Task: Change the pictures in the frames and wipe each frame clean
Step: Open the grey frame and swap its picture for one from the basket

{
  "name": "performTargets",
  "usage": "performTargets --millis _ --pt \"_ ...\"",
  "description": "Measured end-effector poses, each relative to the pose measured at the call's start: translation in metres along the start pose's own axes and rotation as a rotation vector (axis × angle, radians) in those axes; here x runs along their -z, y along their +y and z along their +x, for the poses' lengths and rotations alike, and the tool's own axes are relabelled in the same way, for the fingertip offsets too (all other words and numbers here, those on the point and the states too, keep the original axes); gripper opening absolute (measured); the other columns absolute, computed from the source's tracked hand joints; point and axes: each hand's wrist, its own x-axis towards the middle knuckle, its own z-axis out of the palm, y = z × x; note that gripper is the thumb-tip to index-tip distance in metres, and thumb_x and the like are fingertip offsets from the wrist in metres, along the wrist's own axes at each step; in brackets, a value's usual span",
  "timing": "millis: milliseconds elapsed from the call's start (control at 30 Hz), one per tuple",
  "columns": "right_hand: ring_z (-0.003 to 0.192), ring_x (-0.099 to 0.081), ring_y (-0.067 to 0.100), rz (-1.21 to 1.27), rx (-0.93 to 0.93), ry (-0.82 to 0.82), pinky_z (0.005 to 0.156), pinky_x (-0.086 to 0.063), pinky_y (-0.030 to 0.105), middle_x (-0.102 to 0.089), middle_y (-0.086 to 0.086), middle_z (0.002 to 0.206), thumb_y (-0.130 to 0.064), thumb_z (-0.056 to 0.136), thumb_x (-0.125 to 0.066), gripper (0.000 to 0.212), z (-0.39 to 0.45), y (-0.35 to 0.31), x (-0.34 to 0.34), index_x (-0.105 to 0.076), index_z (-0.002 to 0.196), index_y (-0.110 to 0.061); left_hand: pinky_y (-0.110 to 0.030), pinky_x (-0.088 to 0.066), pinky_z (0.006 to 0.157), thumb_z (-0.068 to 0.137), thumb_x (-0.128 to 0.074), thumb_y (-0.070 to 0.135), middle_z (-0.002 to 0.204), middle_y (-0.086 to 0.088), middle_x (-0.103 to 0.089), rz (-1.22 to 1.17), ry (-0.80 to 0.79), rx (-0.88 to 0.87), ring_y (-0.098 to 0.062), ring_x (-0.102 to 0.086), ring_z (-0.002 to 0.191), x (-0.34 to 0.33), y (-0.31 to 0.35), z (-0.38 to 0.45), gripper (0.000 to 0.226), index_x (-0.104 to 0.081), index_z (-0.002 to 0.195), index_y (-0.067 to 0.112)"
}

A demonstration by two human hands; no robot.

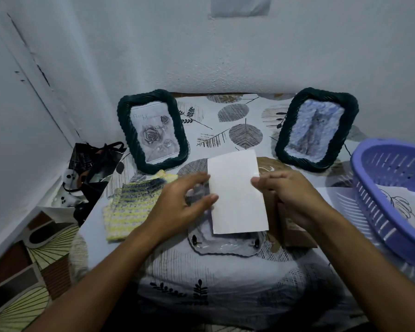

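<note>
A white picture sheet (236, 192), blank side up, is held above the table's middle. My left hand (185, 202) pinches its left edge and my right hand (288, 195) grips its right edge. Under the sheet lies a frame (225, 248) face down, with small clips showing at its lower corners. A brown backing board (295, 231) lies partly beneath my right hand. Two dark green woven frames stand against the wall: the left frame (151, 130) shows a rose picture, the right frame (318, 128) shows a cat picture. A yellow and grey knitted cloth (132, 207) lies left of my hands.
A purple plastic basket (393, 195) with a drawing sheet inside sits at the right edge. A black bag (91, 164) rests on the floor to the left. The table (225, 283) wears a leaf-patterned cover and stands against white walls.
</note>
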Motion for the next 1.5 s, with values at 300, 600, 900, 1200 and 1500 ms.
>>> performTargets --millis 300,600,900,1200,1500 --pt "0.082 -0.055 0.027 -0.023 -0.039 -0.036 0.075 -0.044 0.039 -0.067 0.023 0.089 -0.011 0.076 -0.074 0.008 -0.012 -0.021 0.026 -0.075 0.073 -0.004 -0.027 -0.051 0.043 0.087 -0.065 0.009 0.094 -0.012 -0.074 -0.742 -0.047 0.419 -0.018 -0.068 0.069 -0.021 0.049 0.024 0.045 -0.052 0.129 0.008" --pt "0.054 -0.055 0.015 -0.269 0.044 0.142 0.052 -0.039 0.028 -0.067 0.003 0.061 -0.014 0.086 -0.068 0.014 -0.042 -0.050 0.092 -0.072 0.077 -0.003 -0.032 -0.060 0.057 0.086 -0.057 -0.006 0.084 -0.009 -0.074 -1.025 -0.246 0.563 -0.020 -0.071 0.070 -0.066 0.096 0.048 0.017 -0.063 0.099 0.003" --pt "0.092 -0.062 0.033 -0.937 -0.051 0.183 0.078 -0.051 0.039 -0.066 0.018 0.109 -0.029 0.081 -0.075 0.038 -0.044 -0.039 0.149 -0.065 0.105 -0.002 -0.037 -0.058 0.055 0.084 -0.062 -0.010 0.100 -0.014 -0.066 -0.752 -0.175 0.615 -0.020 -0.067 0.072 -0.123 0.114 0.059 0.028 -0.054 0.107 0.004" --pt "0.059 -0.047 0.025 -0.718 -0.090 0.164 0.051 -0.043 0.030 -0.055 0.019 0.069 -0.012 0.082 -0.072 0.024 -0.047 -0.054 0.168 -0.064 0.089 0.010 -0.032 -0.054 0.048 0.082 -0.063 -0.013 0.102 -0.019 -0.067 -0.696 -0.220 0.649 -0.032 -0.069 0.080 -0.172 0.128 0.064 0.022 -0.055 0.093 0.004" --pt "0.043 -0.029 0.019 -0.636 -0.092 0.157 0.041 -0.029 0.020 -0.034 0.006 0.052 -0.010 0.083 -0.070 0.026 -0.047 -0.055 0.173 -0.053 0.064 -0.007 -0.029 -0.046 0.037 0.079 -0.069 -0.008 0.068 -0.016 -0.058 -0.536 -0.275 0.659 -0.020 -0.048 0.034 -0.217 0.150 0.070 0.027 -0.047 0.077 0.009"
